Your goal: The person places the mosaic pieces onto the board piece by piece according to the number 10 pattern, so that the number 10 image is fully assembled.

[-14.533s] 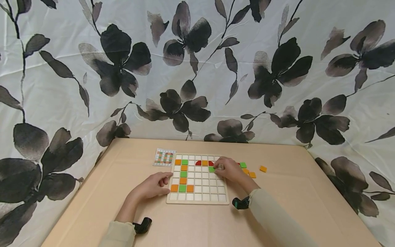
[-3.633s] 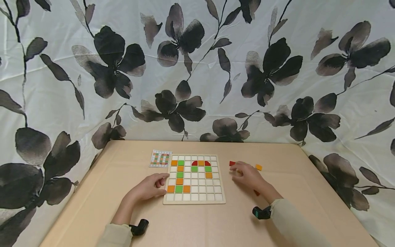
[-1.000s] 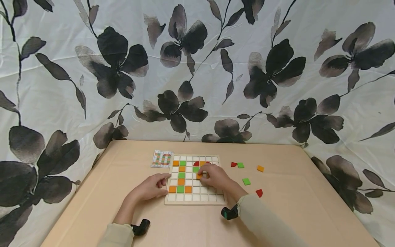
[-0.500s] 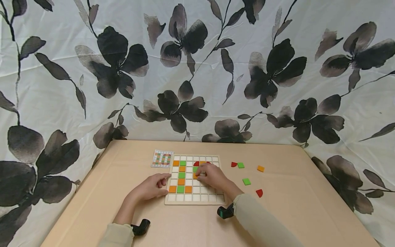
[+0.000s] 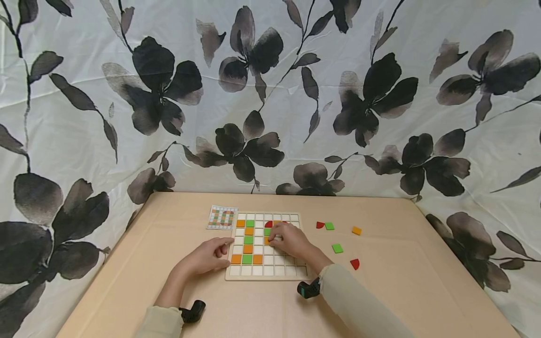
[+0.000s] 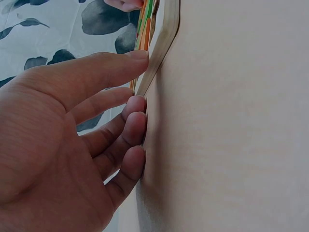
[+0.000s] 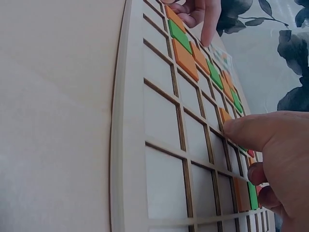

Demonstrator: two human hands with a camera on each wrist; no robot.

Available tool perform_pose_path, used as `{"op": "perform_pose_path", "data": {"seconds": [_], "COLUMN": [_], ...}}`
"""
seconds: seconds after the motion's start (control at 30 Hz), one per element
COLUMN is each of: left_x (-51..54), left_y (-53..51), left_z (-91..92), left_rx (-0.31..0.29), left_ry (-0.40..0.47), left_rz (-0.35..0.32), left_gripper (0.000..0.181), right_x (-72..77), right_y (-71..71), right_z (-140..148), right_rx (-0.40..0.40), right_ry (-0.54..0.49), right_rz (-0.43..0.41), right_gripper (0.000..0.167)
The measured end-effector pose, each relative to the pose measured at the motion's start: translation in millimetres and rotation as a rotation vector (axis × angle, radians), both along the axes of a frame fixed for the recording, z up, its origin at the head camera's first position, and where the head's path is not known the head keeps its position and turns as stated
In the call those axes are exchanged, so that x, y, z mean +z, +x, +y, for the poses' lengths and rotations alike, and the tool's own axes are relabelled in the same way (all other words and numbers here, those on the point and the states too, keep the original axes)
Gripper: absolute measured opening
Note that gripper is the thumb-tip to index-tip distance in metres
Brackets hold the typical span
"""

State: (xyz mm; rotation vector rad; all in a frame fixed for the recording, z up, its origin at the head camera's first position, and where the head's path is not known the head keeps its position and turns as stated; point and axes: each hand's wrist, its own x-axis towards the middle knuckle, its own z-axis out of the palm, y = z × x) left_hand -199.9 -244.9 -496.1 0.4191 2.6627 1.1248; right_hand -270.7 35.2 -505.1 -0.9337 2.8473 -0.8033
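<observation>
A wooden grid board (image 5: 270, 278) lies on the table with orange, green and red tiles in some cells. My right hand (image 5: 291, 240) is over its middle, thumb and curled fingers at an orange square tile (image 5: 266, 241) below a green one (image 5: 267, 231). The right wrist view shows the thumb on that orange tile (image 7: 224, 115); my index fingertip is hidden. My left hand (image 5: 207, 256) rests at the board's left edge, thumb and index finger touching it. In the left wrist view its other fingers (image 6: 135, 128) lie loosely bent against the tabletop.
A small pattern card (image 5: 221, 217) lies by the board's upper left corner. Loose to the right are two red quarter-round tiles (image 5: 355, 264), two green squares (image 5: 337, 248) and an orange square (image 5: 357, 230). A floral cloth (image 5: 249, 155) hangs behind the table.
Since 3.6 s ago my right hand has gone left from the loose tiles onto the board with an orange tile. Earlier, more green and orange tiles joined the board. My left hand has stayed put.
</observation>
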Motion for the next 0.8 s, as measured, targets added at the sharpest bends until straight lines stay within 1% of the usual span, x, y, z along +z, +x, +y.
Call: {"op": "perform_pose_path", "data": {"seconds": [0.2, 0.4, 0.67, 0.8], "left_x": [-0.7, -1.7, -1.3, -1.9], "left_y": [0.0, -0.5, -1.5, -1.8], "left_z": [0.6, 0.2, 0.1, 0.1], "left_rx": [0.003, 0.002, 0.001, 0.004], "left_ry": [-0.003, -0.004, -0.003, -0.002], "left_rz": [0.0, -0.004, -0.003, -0.007], "left_gripper": [0.06, 0.06, 0.06, 0.06], "right_x": [2.3, 4.1, 11.5, 11.9], "right_y": [4.6, 8.6, 17.4, 22.7], "right_z": [17.2, 41.1, 74.2, 91.1], "right_rx": [-0.014, -0.076, -0.152, -0.2], "right_ry": [-0.009, -0.006, -0.024, -0.005], "right_rz": [0.012, 0.002, -0.016, -0.036], "right_gripper": [0.014, 0.017, 0.016, 0.019]}}
